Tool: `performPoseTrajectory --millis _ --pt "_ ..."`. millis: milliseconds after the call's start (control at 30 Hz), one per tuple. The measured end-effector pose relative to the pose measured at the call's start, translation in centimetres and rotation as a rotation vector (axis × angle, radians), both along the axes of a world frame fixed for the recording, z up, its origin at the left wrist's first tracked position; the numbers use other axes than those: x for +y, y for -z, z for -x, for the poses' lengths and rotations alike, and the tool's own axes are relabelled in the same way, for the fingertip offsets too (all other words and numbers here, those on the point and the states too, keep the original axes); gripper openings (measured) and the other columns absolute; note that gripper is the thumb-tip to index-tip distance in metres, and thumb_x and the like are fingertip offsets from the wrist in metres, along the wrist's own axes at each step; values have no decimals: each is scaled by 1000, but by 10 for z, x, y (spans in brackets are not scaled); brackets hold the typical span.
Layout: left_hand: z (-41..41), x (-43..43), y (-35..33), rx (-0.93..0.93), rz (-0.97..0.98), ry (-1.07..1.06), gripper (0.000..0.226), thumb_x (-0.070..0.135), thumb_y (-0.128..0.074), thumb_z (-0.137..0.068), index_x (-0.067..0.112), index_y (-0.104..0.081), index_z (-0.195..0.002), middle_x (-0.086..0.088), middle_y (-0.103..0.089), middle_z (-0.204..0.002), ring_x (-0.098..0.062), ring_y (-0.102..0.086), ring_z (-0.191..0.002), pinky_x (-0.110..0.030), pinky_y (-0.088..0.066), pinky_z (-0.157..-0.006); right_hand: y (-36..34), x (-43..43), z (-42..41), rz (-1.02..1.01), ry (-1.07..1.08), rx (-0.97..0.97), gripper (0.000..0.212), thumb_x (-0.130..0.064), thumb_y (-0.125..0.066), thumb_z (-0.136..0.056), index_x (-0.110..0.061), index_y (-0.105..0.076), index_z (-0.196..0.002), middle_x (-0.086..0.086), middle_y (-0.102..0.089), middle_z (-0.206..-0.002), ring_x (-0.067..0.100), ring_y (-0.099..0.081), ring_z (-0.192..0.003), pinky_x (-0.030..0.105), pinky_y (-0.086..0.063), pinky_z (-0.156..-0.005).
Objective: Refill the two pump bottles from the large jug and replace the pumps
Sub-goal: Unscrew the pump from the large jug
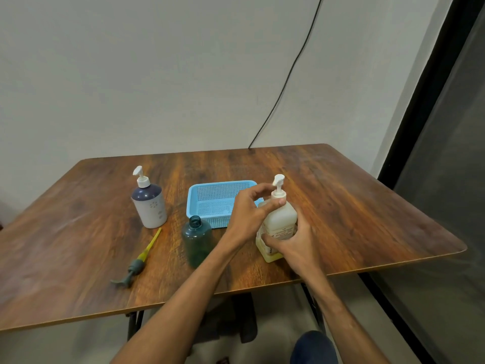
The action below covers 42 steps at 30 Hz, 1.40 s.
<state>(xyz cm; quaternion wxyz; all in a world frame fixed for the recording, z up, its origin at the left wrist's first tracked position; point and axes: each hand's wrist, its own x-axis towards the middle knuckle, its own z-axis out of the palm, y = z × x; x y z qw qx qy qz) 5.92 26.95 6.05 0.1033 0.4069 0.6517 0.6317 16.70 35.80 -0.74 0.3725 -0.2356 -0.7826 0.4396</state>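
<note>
Right grip (296, 248) first, nearest to us: fingers curled round the lower body of the large jug (279, 219), clamping it upright on the worktop (354, 206). Left grip (246, 211) comes across from the other side, and there it is, thumb and fingertips pinching the collar of the jug pump (278, 185), the white nozzle standing clear above the knuckles. So both hands are on the one container. The jug sits right of centre, toward the front edge, and there's pale yellowish liquid low inside it.

Now look left of that forearm. A teal bottle (196, 243) stands upright with its neck open and no pump on it. Further left again, its loose pump (136, 266) lies flat on the wood, grey head toward us and yellow dip tube pointing away toward the back.

Moving up the worktop, a light blue mesh basket (220, 183) sits just behind the teal bottle and beside the jug, its right corner hidden by the left grip. I can't say whether jug and basket touch.

Back left, standing apart, is a white bottle (151, 208) with a dark navy shoulder and its white pump in place.

Beyond it all, a black cable (286, 80) runs down the pale wall to the far edge.
</note>
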Motion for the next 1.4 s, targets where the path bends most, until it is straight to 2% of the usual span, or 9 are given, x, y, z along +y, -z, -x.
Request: performPoseTrajectory --millis 133,367,600,700,833,967,1100,1233,1400 --pt "-9 8 -3 -6 -58 -144 34 32 -92 -62 20 -73 -87 9 -75 -91 -8 -69 -92 -36 -56 -87 -3 0 -1 17 -9 -11 91 -34 -94 -58 -38 -47 -135 -13 -64 -119 9 -64 -107 35 -61 -83" --pt "-13 12 -2 -8 -91 -161 41 33 -94 -59 16 -69 -86 6 -73 -89 -12 -67 -87 -36 -56 -83 -2 1 0 19 -11 -24 92 -36 -95 -56 -38 -46 -134 -13 -64 -117 9 -64 -106 36 -61 -83" --pt "-8 -6 13 0 -42 -27 56 48 -86 -67 37 -61 -116 19 -66 -118 -2 -61 -113 -31 -50 -98 -10 2 -10 124 -154 -1 85 -27 -95 -62 -41 -49 -132 -18 -64 -120 5 -62 -111 25 -58 -81" --pt "-11 -14 28 -35 13 20 63 55 -82 -70 47 -53 -125 22 -57 -132 -5 -55 -123 -35 -52 -100 -24 18 -28 199 -284 -16 86 -13 -92 -66 -32 -50 -138 -13 -61 -132 8 -61 -119 30 -56 -94" --pt "-17 -18 40 -50 70 21 69 52 -85 -68 53 -49 -127 19 -54 -134 -11 -53 -125 -39 -54 -99 -58 30 -42 97 -189 124 50 6 -72 -83 -21 -64 -124 -9 -66 -127 7 -59 -121 35 -51 -102" --pt "-18 -14 43 -7 43 -33 69 46 -87 -67 51 -51 -126 20 -57 -130 -7 -55 -121 -41 -56 -96 -82 19 -21 -8 -125 104 32 -28 -84 -79 -23 -71 -108 -9 -73 -100 11 -68 -94 24 -57 -78" --pt "-17 -12 48 20 39 -70 72 49 -86 -67 45 -50 -129 16 -58 -131 -10 -55 -123 -42 -54 -98 -85 17 4 -116 -42 42 42 -52 -88 -63 -21 -70 -84 -7 -65 -74 10 -56 -66 36 -51 -60" --pt "-16 -14 47 29 27 -63 67 39 -87 -70 58 -49 -121 24 -57 -125 -5 -56 -118 -38 -55 -97 -91 20 8 -87 -52 45 31 -28 -93 -65 -13 -76 -86 -7 -67 -70 5 -56 -62 26 -49 -57" --pt "-17 -15 46 55 41 -61 68 38 -86 -72 66 -46 -118 47 -50 -118 8 -52 -115 -25 -51 -92 -96 30 -2 97 -211 9 39 1 -82 -75 -9 -74 -112 4 -76 -101 18 -72 -97 28 -59 -82"
